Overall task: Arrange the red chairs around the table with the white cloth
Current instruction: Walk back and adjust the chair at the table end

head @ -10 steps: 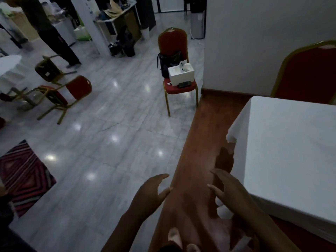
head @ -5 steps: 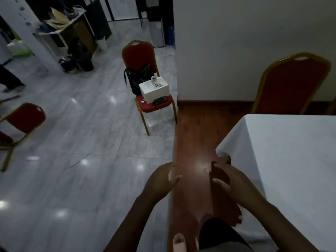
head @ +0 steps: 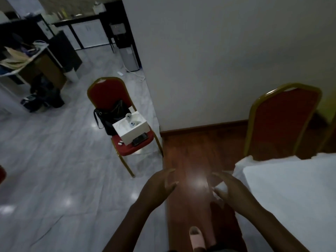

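Observation:
The table with the white cloth [head: 291, 193] fills the lower right. Behind its far edge stands a red chair with a gold frame [head: 280, 122], its back facing me. A second red chair [head: 116, 113] stands on the grey tiles ahead to the left, loaded with a black bag, a white box and a phone. My left hand [head: 158, 188] and my right hand [head: 231, 190] are held out low in front of me, fingers spread, holding nothing. The right hand is close to the cloth's near corner.
A white wall corner [head: 151, 88] juts out ahead between the two chairs. A strip of brown wooden floor [head: 189, 160] runs along the table. A cluttered desk [head: 27, 60] and dark bags [head: 41, 97] stand at the far left. My foot [head: 196, 237] shows at the bottom.
The view has swung to the right and moved forward: the tipped chairs and rug at the left have left the frame, and the loaded chair and the wall are nearer. Both hands stay open.

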`<state>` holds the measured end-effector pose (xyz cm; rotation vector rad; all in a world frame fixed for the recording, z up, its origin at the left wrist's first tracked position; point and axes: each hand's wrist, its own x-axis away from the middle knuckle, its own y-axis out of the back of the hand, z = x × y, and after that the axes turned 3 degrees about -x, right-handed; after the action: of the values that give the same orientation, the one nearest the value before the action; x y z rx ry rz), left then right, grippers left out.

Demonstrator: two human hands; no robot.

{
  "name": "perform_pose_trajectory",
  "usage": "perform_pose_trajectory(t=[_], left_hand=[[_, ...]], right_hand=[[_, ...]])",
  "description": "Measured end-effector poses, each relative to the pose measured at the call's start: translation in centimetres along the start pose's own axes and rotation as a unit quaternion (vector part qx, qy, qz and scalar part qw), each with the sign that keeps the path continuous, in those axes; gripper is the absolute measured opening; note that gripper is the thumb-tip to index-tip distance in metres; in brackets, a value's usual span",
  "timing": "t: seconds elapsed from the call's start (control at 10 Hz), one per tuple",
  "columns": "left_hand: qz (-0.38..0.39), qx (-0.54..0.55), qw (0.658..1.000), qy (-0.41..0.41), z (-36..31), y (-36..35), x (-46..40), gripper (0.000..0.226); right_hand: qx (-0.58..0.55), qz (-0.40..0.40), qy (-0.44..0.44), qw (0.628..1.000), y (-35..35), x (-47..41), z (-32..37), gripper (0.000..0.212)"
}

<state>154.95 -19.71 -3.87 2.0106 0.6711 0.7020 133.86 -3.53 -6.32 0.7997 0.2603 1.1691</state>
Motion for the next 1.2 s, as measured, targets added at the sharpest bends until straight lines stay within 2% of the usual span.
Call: perform_pose_trajectory(t=[0.2,0.3,0.4,0.6,0.8,1.2], left_hand=[[0.011,0.036,0.998,-0.04,1.3,2.0,-11.4,0.051],[0.042,0.036,0.994,-0.093,2.0,3.0,-17.9,0.043],[0.045,0.032,0.992,-0.112,3.2,4.0,-26.4,0.049],[0.064,0.003,0.976,-0.21,0.8,7.8,-42.6,0.051],[0.127,0.018,0.942,-0.309,-6.0,8.7,-54.2,0.051],[0.168,-0.037,0.871,-0.461,-23.8,5.7,-74.5,0.051]], right_hand=[[-0.026,-0.043,0.013,0.999,3.2,-11.9,-0.2,0.056],[0.006,-0.079,-0.011,0.997,5.2,-18.1,0.0,0.057],[0.039,-0.076,-0.042,0.995,6.3,-23.9,-0.5,0.055],[0.01,-0.154,-0.119,0.981,10.3,-32.8,-0.9,0.056],[-0.01,-0.237,-0.162,0.958,15.7,-38.7,-1.8,0.052],[-0.028,-0.356,-0.253,0.899,28.6,-47.8,-12.9,0.054]])
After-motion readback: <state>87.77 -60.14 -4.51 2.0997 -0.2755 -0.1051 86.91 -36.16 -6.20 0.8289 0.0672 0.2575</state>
